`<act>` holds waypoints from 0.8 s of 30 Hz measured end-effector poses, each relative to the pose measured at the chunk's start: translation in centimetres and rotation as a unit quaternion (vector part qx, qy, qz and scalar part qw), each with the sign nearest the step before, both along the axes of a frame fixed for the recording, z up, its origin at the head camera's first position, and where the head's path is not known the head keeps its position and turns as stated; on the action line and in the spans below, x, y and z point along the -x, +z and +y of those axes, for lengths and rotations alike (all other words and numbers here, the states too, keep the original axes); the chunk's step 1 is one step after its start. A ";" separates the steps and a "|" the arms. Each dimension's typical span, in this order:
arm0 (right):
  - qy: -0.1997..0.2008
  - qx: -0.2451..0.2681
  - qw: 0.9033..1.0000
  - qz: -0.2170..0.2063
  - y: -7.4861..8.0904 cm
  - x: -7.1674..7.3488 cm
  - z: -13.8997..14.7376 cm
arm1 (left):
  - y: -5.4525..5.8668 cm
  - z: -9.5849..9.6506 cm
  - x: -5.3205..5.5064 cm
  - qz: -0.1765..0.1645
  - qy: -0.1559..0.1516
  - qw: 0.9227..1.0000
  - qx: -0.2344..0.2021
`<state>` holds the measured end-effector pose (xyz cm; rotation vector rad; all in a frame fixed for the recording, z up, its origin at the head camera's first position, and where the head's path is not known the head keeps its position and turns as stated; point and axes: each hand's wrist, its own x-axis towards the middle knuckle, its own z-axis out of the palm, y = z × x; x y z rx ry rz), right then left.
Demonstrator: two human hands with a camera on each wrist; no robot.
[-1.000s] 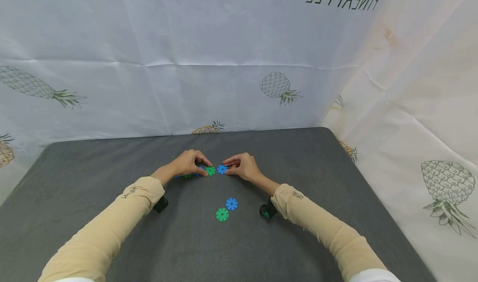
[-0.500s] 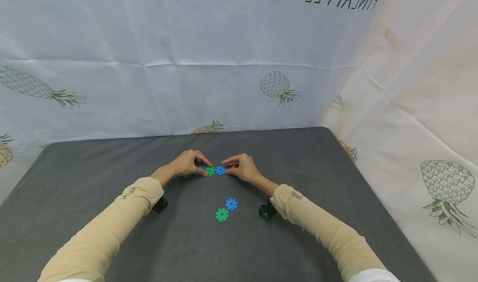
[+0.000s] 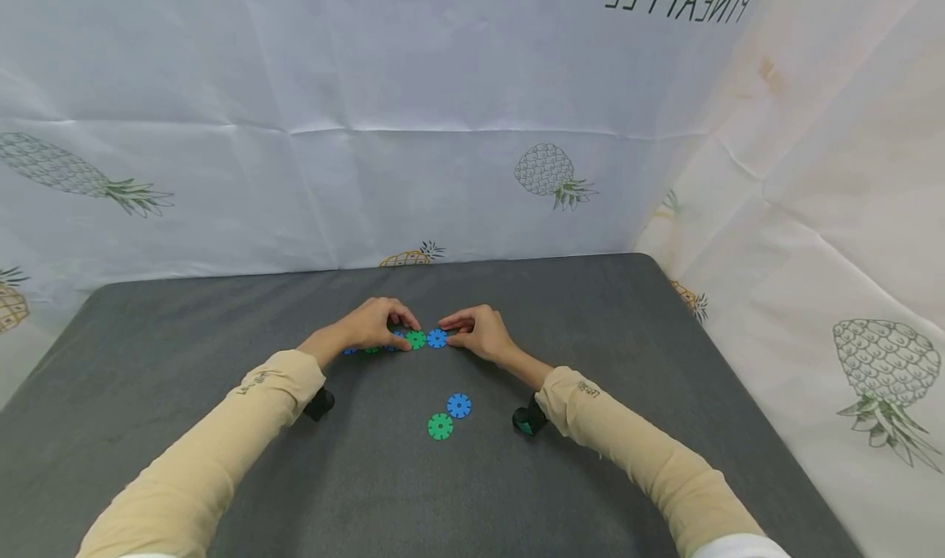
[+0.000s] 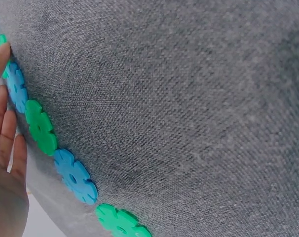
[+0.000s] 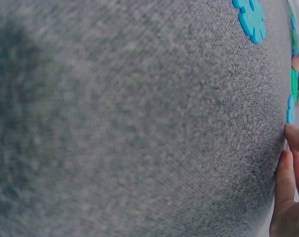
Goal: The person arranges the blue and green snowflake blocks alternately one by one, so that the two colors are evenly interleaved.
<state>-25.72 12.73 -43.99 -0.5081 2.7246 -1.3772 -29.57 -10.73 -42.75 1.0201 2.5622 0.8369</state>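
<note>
Flower-shaped notched plastic discs, blue and green in turn, lie in a row on a grey cloth-covered table. My left hand (image 3: 372,322) holds the green disc (image 3: 417,340) near the row's right end between thumb and fingers. My right hand (image 3: 480,332) pinches the blue end disc (image 3: 437,339) at its right edge, right up against that green one. In the left wrist view a blue disc (image 4: 16,88), a green disc (image 4: 41,128), another blue disc (image 4: 75,176) and another green disc (image 4: 122,222) continue the row; in the head view the left hand and forearm partly hide these.
Nearer to me a loose blue disc (image 3: 459,405) and a loose green disc (image 3: 440,427) lie flat, close together. The grey table (image 3: 591,476) runs back to a white pineapple-print cloth (image 3: 443,189), which also hangs along the right side.
My right hand has moved the blue disc slightly left, closing the gap to the green disc. The left hand and the two loose discs have stayed in place.
</note>
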 end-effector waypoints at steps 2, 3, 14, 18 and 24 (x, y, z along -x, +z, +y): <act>-0.001 0.005 1.000 0.001 0.1 -0.1 0.0 | 0.0 0.0 0.0 -0.003 0.001 1.000 -0.003; -0.004 0.007 1.000 -0.002 0.1 -0.1 0.1 | 0.1 0.0 0.0 -0.005 0.002 1.000 -0.005; -0.017 0.071 0.996 -0.051 0.4 -0.7 1.7 | 0.4 -0.5 0.1 0.004 -0.005 1.000 -0.020; -0.024 0.107 0.991 -0.073 0.7 -1.8 2.7 | 0.2 -0.6 0.1 0.013 -0.010 0.999 -0.029; -0.020 0.163 0.981 -0.099 0.6 -4.3 4.1 | -0.1 0.1 0.4 0.022 -0.029 0.998 -0.047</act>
